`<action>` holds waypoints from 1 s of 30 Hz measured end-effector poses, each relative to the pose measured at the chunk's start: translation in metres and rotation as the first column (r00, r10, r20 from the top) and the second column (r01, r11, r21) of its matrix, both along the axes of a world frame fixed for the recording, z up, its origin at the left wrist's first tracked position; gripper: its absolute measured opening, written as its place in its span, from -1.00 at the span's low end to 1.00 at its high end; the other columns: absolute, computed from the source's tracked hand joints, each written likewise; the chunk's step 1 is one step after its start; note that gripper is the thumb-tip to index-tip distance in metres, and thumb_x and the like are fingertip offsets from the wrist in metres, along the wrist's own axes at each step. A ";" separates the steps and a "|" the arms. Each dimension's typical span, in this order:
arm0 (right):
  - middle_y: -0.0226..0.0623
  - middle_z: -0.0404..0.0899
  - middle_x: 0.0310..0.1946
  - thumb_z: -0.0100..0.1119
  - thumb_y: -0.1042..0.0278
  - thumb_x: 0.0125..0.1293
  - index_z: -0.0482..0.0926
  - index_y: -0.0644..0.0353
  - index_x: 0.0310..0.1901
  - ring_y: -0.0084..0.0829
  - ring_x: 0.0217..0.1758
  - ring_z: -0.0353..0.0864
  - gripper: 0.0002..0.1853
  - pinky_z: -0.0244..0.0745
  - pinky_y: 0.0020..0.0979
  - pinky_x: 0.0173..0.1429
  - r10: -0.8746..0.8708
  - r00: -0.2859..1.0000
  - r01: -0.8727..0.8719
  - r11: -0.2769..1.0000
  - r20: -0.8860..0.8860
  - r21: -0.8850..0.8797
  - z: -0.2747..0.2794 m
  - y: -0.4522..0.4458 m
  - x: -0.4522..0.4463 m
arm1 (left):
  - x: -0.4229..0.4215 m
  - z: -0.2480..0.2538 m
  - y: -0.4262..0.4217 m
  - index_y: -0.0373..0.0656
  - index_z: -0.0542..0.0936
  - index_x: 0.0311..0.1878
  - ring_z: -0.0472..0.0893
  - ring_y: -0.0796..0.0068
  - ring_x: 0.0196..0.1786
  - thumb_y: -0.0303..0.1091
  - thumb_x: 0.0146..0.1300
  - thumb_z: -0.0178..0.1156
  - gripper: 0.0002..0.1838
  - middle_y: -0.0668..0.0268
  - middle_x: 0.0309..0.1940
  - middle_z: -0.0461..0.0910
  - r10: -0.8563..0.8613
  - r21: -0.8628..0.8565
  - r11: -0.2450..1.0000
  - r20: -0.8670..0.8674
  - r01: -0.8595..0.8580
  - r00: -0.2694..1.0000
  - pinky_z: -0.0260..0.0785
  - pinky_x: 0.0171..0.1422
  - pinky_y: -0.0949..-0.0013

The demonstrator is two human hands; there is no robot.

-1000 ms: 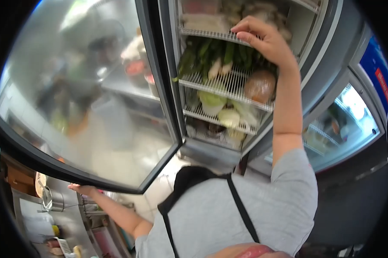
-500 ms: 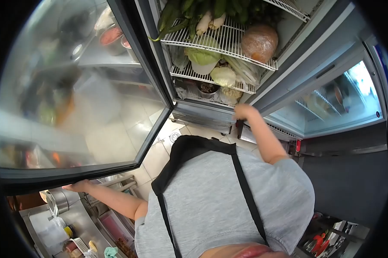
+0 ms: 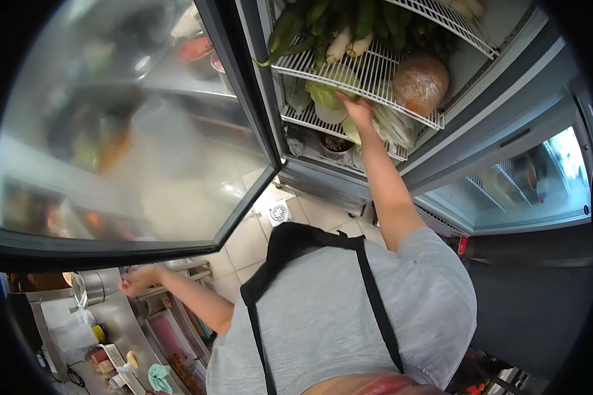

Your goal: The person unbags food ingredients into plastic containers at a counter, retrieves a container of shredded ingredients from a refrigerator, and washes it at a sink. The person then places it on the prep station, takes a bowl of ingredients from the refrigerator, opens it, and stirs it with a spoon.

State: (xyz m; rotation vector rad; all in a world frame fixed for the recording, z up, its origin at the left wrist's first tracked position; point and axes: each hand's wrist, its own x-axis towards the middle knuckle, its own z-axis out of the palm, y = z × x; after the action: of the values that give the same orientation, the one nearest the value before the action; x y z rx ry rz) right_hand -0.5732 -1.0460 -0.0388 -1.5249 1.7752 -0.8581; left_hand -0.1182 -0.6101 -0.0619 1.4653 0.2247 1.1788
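Observation:
My right hand (image 3: 357,110) reaches into the open fridge, between the upper wire shelf and the one below it. Its fingers are stretched out at the right side of a green cabbage (image 3: 324,94); whether they touch it I cannot tell. A pale vegetable (image 3: 352,130) and a bundle of long, pale-stemmed greens (image 3: 394,125) lie beside the hand. Off to the left, my left hand (image 3: 140,280) is just below the lower edge of the glass fridge door (image 3: 145,253), apart from it, with loosely bent fingers and nothing visible in them.
The upper wire shelf (image 3: 375,82) bears long green vegetables (image 3: 316,26), white radishes (image 3: 339,45) and a film-wrapped round item (image 3: 421,82). Below stands a metal bowl (image 3: 336,143). Another glass-doored fridge (image 3: 526,174) is on the right, a steel counter (image 3: 122,322) at lower left.
My right hand has moved up from in front of the fridge to the cabbage inside. My left hand has come off the door's edge. The view has shifted slightly.

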 end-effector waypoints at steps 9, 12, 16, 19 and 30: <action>-0.09 0.34 0.20 0.15 -0.06 0.21 0.35 0.22 0.18 -0.12 0.22 0.36 -0.37 0.28 -0.21 0.28 -0.026 0.995 -0.001 0.964 -0.099 -0.265 -0.041 -0.088 -0.001 | -0.225 -0.003 -0.228 -0.23 0.51 -0.11 0.50 0.45 -0.11 -0.39 0.28 0.06 -0.82 0.24 -0.23 0.52 -0.851 0.091 -0.398 -0.409 0.913 -0.330 0.33 -0.01 0.42; -0.08 0.37 0.17 0.17 -0.04 0.20 0.37 0.23 0.15 -0.12 0.20 0.38 -0.39 0.30 -0.21 0.26 -0.038 0.994 0.011 0.966 -0.098 -0.257 -0.042 -0.091 -0.007 | -0.263 -0.031 -0.338 -0.26 0.42 0.14 0.45 0.46 0.08 -0.23 0.28 0.10 -0.58 0.25 0.02 0.47 -0.579 -0.442 -0.548 -0.412 0.710 -0.703 0.33 0.15 0.35; -0.08 0.41 0.13 0.20 -0.03 0.18 0.40 0.24 0.11 -0.12 0.17 0.40 -0.41 0.33 -0.21 0.23 -0.001 0.995 -0.022 0.970 -0.098 -0.240 -0.043 -0.094 -0.011 | -0.298 -0.010 -0.417 -0.18 0.02 0.41 0.09 0.18 0.41 -0.07 0.43 -0.17 -0.40 0.18 0.33 0.12 -0.447 -0.754 -0.514 -0.171 0.409 -0.878 -0.02 0.44 0.07; -0.02 0.44 0.09 0.34 0.13 0.07 0.36 0.23 0.16 -0.14 0.18 0.41 -0.35 0.33 -0.22 0.23 0.162 0.987 -0.155 0.938 -0.004 -0.309 -0.025 -0.059 -0.002 | -0.299 -0.022 -0.437 -0.17 0.17 0.32 0.12 0.20 0.38 -0.11 0.45 -0.24 -0.52 0.18 0.30 0.18 -0.441 -0.804 -0.539 0.016 0.251 -0.897 -0.08 0.44 -0.01; -0.02 0.13 0.14 0.46 -0.05 -0.22 0.24 0.06 0.24 0.01 0.19 0.10 -0.06 -0.01 0.00 0.26 0.039 0.999 -0.022 0.828 0.019 -0.561 -0.040 0.099 0.069 | -0.249 -0.051 -0.357 -0.23 0.34 0.20 0.40 0.23 0.22 -0.01 0.31 -0.19 -0.45 0.19 0.15 0.42 -0.594 -0.747 -0.635 0.312 0.194 -0.741 0.24 0.28 0.16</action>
State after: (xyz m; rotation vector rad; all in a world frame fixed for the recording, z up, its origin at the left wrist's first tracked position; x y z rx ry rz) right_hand -0.5039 -0.9468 -0.0793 -1.8777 1.5383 -1.4748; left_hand -0.3669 -0.9667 -0.1126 0.5478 -0.3727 -1.4211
